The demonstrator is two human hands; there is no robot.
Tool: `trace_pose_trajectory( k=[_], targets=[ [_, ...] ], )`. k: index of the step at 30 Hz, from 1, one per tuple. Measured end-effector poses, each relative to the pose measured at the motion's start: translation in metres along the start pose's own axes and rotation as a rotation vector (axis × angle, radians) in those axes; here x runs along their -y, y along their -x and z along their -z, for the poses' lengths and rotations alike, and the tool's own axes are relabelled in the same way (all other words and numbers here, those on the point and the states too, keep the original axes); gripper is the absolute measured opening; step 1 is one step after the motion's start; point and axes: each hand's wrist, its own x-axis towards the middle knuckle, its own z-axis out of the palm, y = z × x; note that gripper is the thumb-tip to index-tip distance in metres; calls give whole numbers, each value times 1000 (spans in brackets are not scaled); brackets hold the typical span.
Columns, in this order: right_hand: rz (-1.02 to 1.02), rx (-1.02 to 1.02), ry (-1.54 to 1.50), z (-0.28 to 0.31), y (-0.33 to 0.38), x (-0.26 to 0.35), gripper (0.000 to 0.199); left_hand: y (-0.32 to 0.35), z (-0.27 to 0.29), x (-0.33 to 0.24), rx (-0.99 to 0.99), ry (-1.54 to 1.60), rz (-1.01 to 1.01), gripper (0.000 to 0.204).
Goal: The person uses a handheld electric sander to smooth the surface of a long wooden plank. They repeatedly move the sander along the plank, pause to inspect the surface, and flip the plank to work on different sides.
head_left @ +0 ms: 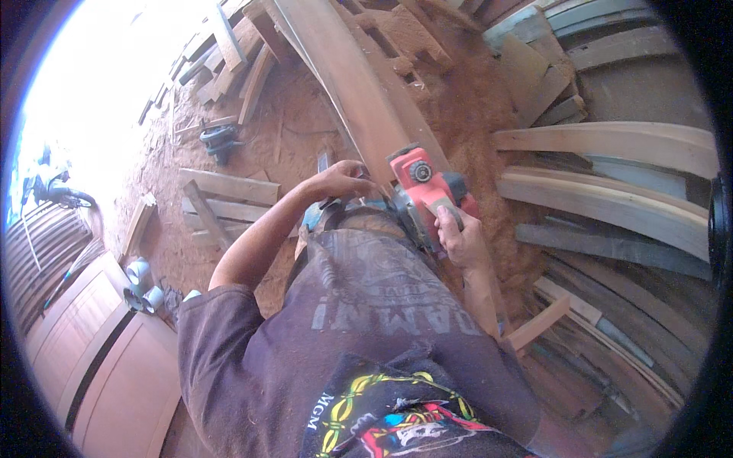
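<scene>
A red electric hand planer (416, 169) with a round black knob sits at the near end of a long wooden plank (359, 84). My right hand (460, 240) is wrapped round its rear handle. Close to the plank's near left corner, my left hand (342, 182) has its fingers curled together, and whatever is in them is too small to make out. Just below that hand, a blue metal part (312, 217) shows beside my shirt, partly hidden.
Sawdust covers the ground (294, 137). To the left lie a blue-green power tool (219, 140), loose boards (229, 202) and wooden panels (126, 389). Long planks (611, 202) are stacked on the right, and scrap wood (405, 38) is piled beyond the workpiece.
</scene>
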Motion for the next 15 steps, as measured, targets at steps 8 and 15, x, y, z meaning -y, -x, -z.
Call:
trace_pose_trajectory(
  k=[8,15],
  targets=[
    [134,78,-139,-31,-98,79,45,-15,-16,21,-90,0,-60,64],
    [597,99,-152,-97,-313,239,58,-1,0,-27,-48,-78,28,66]
  ],
)
